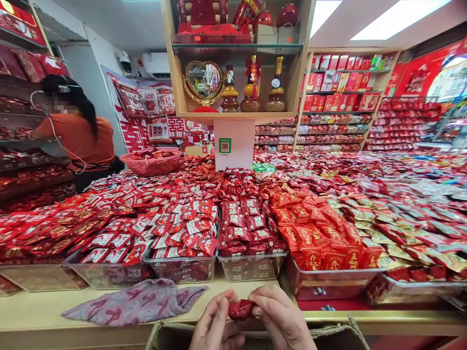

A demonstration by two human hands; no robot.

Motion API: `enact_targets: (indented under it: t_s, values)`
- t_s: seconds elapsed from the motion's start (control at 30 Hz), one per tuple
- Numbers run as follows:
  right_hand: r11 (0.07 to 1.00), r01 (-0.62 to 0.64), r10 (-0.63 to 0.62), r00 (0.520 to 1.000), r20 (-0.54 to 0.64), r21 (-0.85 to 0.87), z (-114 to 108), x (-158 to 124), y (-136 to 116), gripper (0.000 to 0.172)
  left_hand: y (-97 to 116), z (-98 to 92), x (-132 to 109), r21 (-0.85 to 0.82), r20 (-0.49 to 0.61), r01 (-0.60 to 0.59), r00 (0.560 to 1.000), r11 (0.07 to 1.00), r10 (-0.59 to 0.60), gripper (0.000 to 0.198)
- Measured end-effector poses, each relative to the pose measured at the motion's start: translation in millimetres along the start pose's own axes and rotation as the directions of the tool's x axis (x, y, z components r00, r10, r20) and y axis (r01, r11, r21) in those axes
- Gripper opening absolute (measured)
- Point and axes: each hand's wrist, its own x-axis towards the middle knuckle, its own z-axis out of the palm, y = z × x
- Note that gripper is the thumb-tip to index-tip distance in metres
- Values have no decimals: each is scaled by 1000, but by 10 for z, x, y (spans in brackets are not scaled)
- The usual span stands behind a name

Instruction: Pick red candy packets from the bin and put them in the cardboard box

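Between my two hands, low in the middle of the head view, is a small dark red wrapped candy [241,309]. My left hand [214,322] pinches its left end, and my right hand [282,318] grips the right end with fingers closed. Both hands are above an open cardboard box [156,335], whose inside is mostly hidden by them. Just beyond them stands a clear bin [251,269] heaped with dark red packets [241,221]. To its right, a second bin [333,282] is full of bright red packets [317,233].
A crumpled pinkish-grey cloth [142,302] lies on the cream counter edge [32,311]. More bins of red packets run left and right. A pink basket [151,164] rests on the packets behind. Overhead hangs a display cabinet [237,115]. A person [83,136] in orange faces shelves at left.
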Motion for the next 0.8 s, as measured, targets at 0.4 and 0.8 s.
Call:
enact_targets:
  t_s: [0.4,0.8]
  values:
    - [637,-527,534,828,170,563,129,-68,-299,45,104,55,-102,124,42,-371,928,920,369,47]
    - [526,-592,622,757,200,611,149,-60,-166,33,-175,70,-68,-3,104,-221,970,975,220,58]
